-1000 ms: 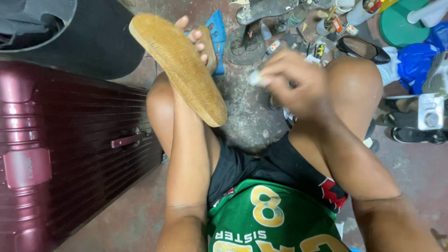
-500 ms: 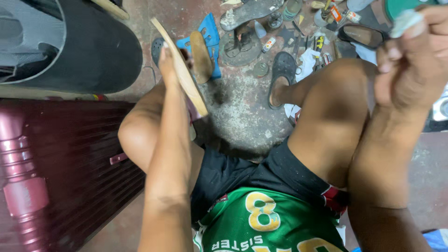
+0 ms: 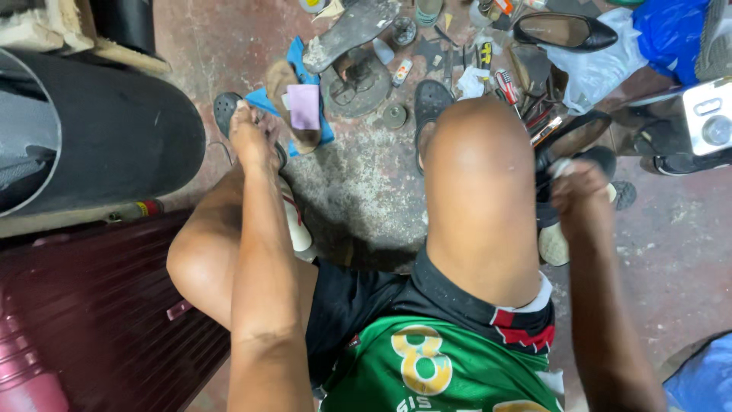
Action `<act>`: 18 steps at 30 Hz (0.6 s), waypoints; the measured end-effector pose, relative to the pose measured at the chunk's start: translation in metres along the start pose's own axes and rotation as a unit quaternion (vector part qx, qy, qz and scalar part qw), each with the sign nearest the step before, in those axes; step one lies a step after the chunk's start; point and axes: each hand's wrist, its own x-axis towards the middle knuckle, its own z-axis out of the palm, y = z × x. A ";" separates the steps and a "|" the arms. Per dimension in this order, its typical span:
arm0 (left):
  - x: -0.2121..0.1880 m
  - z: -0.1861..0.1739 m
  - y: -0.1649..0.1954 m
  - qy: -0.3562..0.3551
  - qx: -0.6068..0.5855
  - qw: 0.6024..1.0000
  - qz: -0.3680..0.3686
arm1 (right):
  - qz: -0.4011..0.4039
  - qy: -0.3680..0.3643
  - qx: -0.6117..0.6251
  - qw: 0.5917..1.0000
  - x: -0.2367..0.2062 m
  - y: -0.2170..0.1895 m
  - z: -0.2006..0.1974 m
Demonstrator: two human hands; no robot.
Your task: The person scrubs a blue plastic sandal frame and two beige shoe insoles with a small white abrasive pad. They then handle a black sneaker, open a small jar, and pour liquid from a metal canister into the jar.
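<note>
While the left hand (image 3: 255,137) rests palm-down, fingers loosely together, by a tan shoe sole (image 3: 288,103) with a pink sandpaper piece (image 3: 304,106) at upper centre, the right hand (image 3: 581,191) at right closes on a small whitish object (image 3: 563,165) above dark shoes (image 3: 568,141).

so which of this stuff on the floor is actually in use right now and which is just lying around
In hand or within touch:
- left hand reaching to the tan sole with the pink sandpaper piece lying on it
- right hand closed on a small white item, too hidden to identify

Lying about:
- black pump
- iron shoe last
- maroon suitcase
- blue bag
</note>
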 end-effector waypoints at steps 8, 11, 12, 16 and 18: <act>-0.074 0.036 0.117 -0.196 0.146 0.966 0.082 | 0.137 -0.007 0.048 0.989 -0.020 0.048 -0.007; -0.130 0.039 0.147 -0.233 0.393 0.870 0.186 | 0.121 0.007 0.066 0.990 -0.005 0.039 -0.019; -0.146 0.037 0.149 -0.221 0.478 0.822 0.214 | 0.100 0.010 0.058 0.993 0.001 0.038 -0.024; -0.177 0.016 0.154 -0.175 0.642 0.721 0.194 | 0.089 0.029 0.066 0.993 0.013 0.038 -0.046; -0.182 -0.003 0.150 -0.136 0.517 0.842 0.070 | 0.115 0.052 0.079 0.989 0.015 0.039 -0.054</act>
